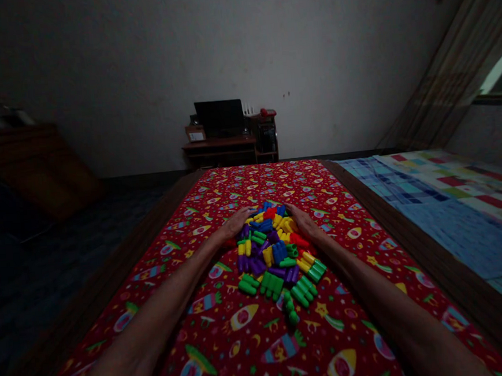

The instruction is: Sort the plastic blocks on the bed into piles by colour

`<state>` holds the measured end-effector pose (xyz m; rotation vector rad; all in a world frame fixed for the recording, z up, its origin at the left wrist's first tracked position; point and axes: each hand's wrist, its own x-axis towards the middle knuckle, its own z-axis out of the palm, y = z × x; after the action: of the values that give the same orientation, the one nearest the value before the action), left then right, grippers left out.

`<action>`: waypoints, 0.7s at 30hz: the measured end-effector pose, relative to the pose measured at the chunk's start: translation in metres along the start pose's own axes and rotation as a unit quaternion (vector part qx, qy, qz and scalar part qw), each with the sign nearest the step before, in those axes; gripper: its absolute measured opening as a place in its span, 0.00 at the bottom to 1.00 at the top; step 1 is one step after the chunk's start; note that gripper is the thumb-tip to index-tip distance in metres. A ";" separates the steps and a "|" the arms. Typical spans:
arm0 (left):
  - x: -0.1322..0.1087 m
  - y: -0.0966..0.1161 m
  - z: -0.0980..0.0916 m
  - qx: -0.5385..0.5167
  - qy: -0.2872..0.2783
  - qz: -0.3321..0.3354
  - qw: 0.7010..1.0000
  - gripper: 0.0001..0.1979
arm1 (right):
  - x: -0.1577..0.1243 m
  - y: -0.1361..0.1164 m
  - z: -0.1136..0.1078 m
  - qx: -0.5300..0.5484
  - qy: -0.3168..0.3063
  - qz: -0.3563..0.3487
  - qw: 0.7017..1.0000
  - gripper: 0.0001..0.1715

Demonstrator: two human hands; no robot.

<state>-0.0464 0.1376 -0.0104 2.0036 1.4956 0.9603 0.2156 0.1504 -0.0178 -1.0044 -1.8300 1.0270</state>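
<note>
A heap of plastic building blocks (257, 264) in green, purple, yellow, blue and red lies in the middle of a red cloth (246, 350) printed with rockets and stars. Along the heap's left edge rests my left hand (236, 221), fingers stretched forward against the blocks. My right hand (303, 223) curves around the far right side, its fingers extended too. Neither hand grips a block; some fingertips are partly hidden by the pile. Closest to me are several green blocks (305, 291) and a knobbly green piece (290, 307).
Beyond the table stands a desk (219, 145) with a black monitor (220, 118) and a cardboard box (195, 133). A bed with checked covers (412, 198) is at the right, near a curtain (447, 91). A wooden cabinet (28, 171) stands at the left.
</note>
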 end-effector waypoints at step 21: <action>-0.071 -0.011 -0.025 -0.193 0.209 -0.136 0.949 0.34 | -0.009 0.006 -0.102 -0.024 0.113 0.131 0.985 0.17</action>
<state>-0.0836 0.0722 -0.0203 1.3322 1.5871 1.4835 0.3120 0.1720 0.0108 -1.3604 -1.5733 0.9788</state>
